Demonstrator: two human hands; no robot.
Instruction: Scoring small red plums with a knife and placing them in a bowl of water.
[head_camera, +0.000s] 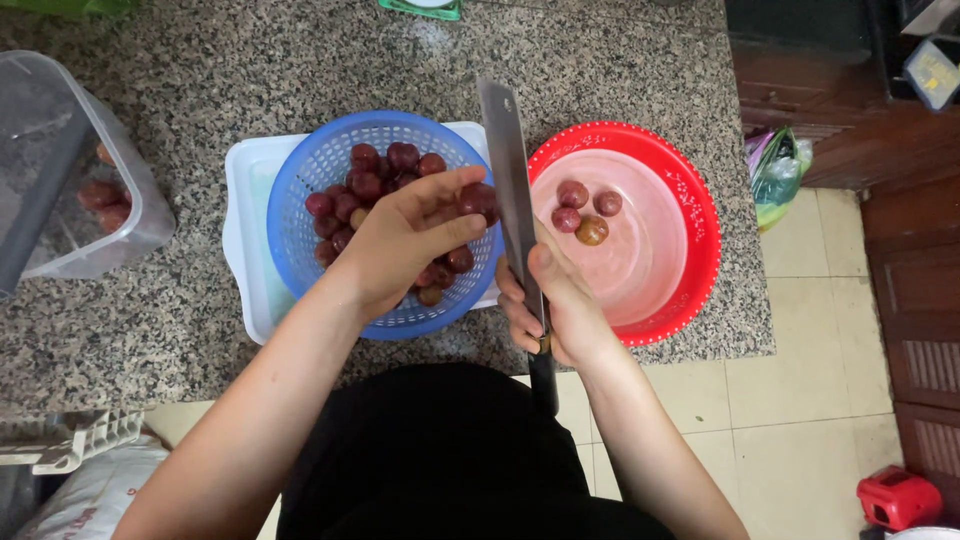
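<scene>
My left hand (405, 238) hovers over a blue perforated basket (300, 190) full of dark red round fruits (375, 175), and pinches one fruit (480, 200) between thumb and fingers. My right hand (555, 300) grips the dark handle of a large knife (508, 160), whose long steel blade points away from me between the basket and a red bowl (690, 230). Three fruits (585, 210) lie in the red bowl's pink inside.
The basket sits on a white tray (245, 240) on a speckled granite counter (200, 80). A clear plastic container (70, 170) with a few fruits stands at the left. The counter's edge drops to a tiled floor (800, 400); a red object (897, 497) lies there.
</scene>
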